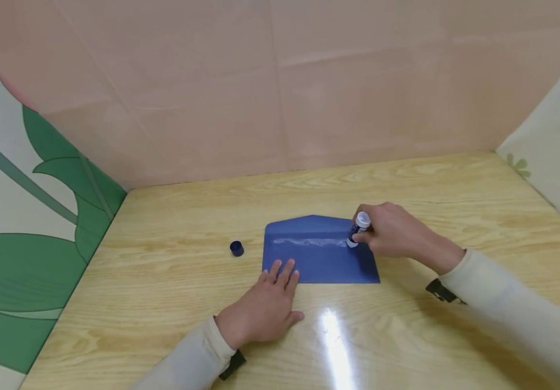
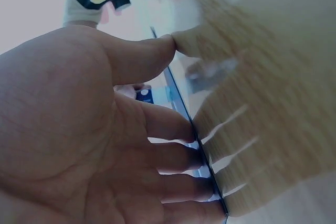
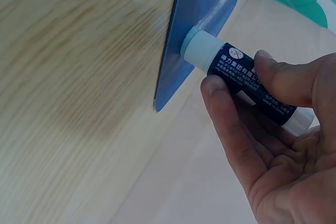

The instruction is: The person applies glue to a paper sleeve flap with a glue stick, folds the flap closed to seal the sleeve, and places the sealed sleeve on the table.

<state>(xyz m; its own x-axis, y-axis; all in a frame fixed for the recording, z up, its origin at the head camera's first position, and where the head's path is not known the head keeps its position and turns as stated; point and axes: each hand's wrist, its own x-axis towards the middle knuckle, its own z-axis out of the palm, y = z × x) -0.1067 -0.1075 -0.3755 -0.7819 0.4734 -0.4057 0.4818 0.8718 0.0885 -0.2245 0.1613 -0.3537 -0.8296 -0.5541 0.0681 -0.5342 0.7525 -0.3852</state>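
Observation:
A blue envelope lies on the wooden table with its flap unfolded toward the back. Below the flap, a whitish streak of glue runs across it. My right hand grips a glue stick between thumb and fingers, its white end down against the envelope's right part. The stick has a dark blue label with white print. My left hand rests with straight fingers on the envelope's lower left edge, thumb spread on the table. In the left wrist view the fingertips meet the envelope's edge.
A dark blue cap sits on the table left of the envelope. A pinkish wall covering rises behind the table, and a green leaf-patterned panel stands at the left. A pale panel borders the right side.

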